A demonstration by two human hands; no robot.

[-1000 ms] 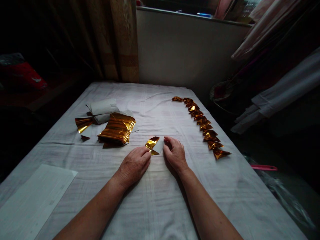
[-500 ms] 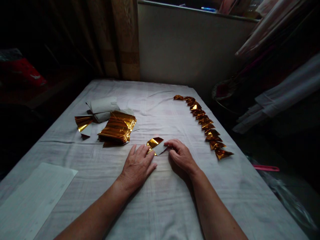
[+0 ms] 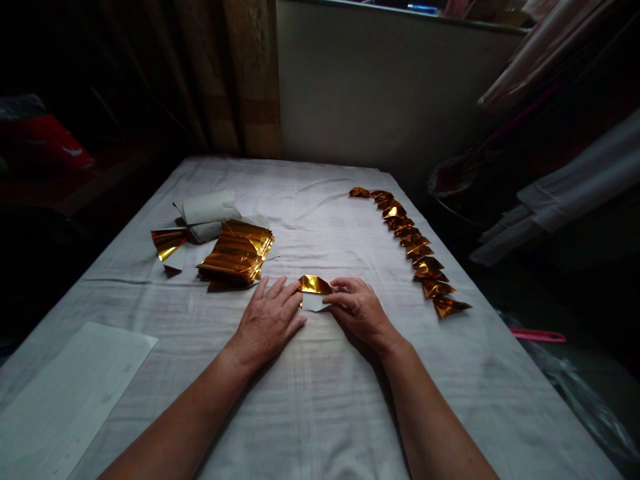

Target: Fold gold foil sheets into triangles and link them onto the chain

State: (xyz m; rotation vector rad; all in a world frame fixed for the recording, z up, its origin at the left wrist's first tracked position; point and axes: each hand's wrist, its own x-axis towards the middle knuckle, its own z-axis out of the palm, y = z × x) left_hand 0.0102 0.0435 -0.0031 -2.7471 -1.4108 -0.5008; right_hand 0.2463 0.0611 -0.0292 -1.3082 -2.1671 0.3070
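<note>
A partly folded sheet of gold foil paper (image 3: 315, 285) lies between my hands, its gold strip on the far side and white backing on the near side. My left hand (image 3: 267, 315) rests flat with its fingers outstretched, the tips over the sheet's left end. My right hand (image 3: 361, 308) pinches the right end between thumb and fingers. A stack of gold foil sheets (image 3: 235, 253) sits just beyond my left hand. Off to the right runs a row of folded gold foil pieces (image 3: 419, 252), overlapping one another along the table's side.
Crumpled white paper (image 3: 207, 208) and a loose gold sheet (image 3: 170, 245) lie left of the stack. A flat white sheet (image 3: 80, 393) covers the near left corner of the cloth-covered table (image 3: 310, 413). White cloth (image 3: 575, 187) hangs at the right, above a pink strip (image 3: 539, 335).
The foil sheet has turned so its gold strip lies level across. My right fingers have closed on its right end, and my left hand has shifted slightly left.
</note>
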